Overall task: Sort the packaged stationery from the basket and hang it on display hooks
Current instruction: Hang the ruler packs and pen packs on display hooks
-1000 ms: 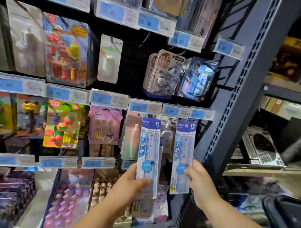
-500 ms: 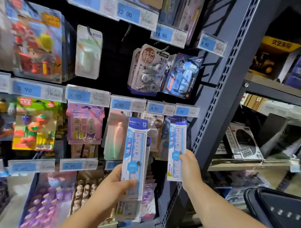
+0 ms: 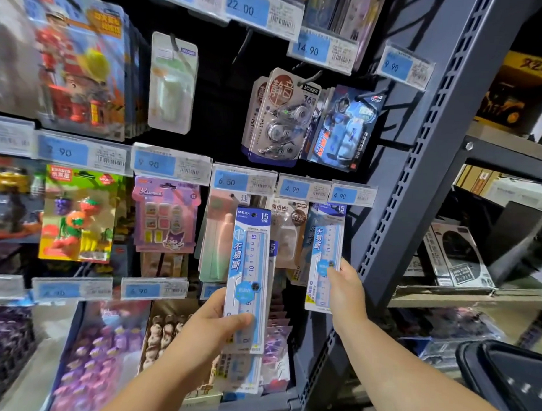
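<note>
Head view of a hook display during restocking. Far to the left of both grips, a fruit-figure card [image 3: 79, 217] and a purple sticker card [image 3: 166, 214] hang in their rows under blue price tags. The left hand [image 3: 211, 324] clasps a small stack of ruler packs [image 3: 249, 266] near its lower end, thumb across the front and fingers behind. The front pack stands upright with its punched hole free above the grip, and the edges of at least one more pack show behind and below it. Between the two grips hangs a correction-tape card [image 3: 288, 233]. The right hand [image 3: 348, 292] pinches a single ruler pack [image 3: 325, 238] at its right edge. The top of that pack, well above the grip, is tucked just under the rightmost 4.90 tag [image 3: 351, 194]. The hook is hidden there, so it cannot be told whether the hole is already threaded. Right of this grip rises the grey perforated upright [image 3: 418, 186], and low to the right lies the dark basket [image 3: 503, 382], its contents out of sight. Judged progress: mid-task, with one ruler at its hook, the left-hand stack unhung, and any basket remainder unknown.
</note>
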A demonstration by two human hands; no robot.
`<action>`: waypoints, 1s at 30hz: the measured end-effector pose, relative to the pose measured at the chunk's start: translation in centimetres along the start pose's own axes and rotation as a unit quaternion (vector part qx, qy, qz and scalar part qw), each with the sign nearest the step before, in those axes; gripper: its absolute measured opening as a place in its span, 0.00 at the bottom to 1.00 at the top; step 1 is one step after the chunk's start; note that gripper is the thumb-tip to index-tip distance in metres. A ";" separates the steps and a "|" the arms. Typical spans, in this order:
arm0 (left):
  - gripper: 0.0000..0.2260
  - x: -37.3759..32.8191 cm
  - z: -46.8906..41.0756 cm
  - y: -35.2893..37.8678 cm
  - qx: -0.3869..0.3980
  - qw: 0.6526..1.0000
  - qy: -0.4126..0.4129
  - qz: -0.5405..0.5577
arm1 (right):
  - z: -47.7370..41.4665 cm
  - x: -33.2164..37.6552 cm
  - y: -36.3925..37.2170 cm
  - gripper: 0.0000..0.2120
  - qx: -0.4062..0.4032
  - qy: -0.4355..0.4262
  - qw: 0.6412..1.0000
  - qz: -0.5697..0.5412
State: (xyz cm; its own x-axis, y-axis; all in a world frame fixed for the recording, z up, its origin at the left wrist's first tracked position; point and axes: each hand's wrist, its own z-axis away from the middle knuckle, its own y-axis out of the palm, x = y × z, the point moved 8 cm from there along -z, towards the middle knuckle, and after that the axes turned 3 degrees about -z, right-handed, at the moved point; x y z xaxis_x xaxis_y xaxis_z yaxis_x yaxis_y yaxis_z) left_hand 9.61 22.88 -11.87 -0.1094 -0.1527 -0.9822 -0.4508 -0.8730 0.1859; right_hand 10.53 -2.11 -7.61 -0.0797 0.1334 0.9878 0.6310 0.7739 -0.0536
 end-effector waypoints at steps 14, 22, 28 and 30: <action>0.14 -1.3 1.0 -0.8 -0.023 0.999 0.006 0.037 | 5.4 3.7 6.1 0.02 0.082 -0.097 0.984 0.123; 0.17 -1.1 1.3 -0.5 -0.007 0.996 0.002 0.088 | 9.5 3.6 10.2 0.10 0.226 -0.083 0.967 0.085; 0.17 -1.1 2.1 -0.1 0.024 0.998 -0.009 0.062 | 10.0 2.2 11.1 0.10 0.235 -0.045 0.969 0.068; 0.18 -1.2 2.2 -0.3 0.024 0.998 -0.008 0.054 | 10.0 2.2 11.3 0.10 0.251 -0.028 0.967 0.043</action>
State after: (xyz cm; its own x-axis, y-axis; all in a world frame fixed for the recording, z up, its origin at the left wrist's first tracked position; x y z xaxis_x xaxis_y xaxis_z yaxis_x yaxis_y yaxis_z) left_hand 7.88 24.33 -10.72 -0.1738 -0.2374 -0.9557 -0.4779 -0.8282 0.2927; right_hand 9.76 13.15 -7.56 -0.0951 0.2327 0.9679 0.1853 0.9594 -0.2125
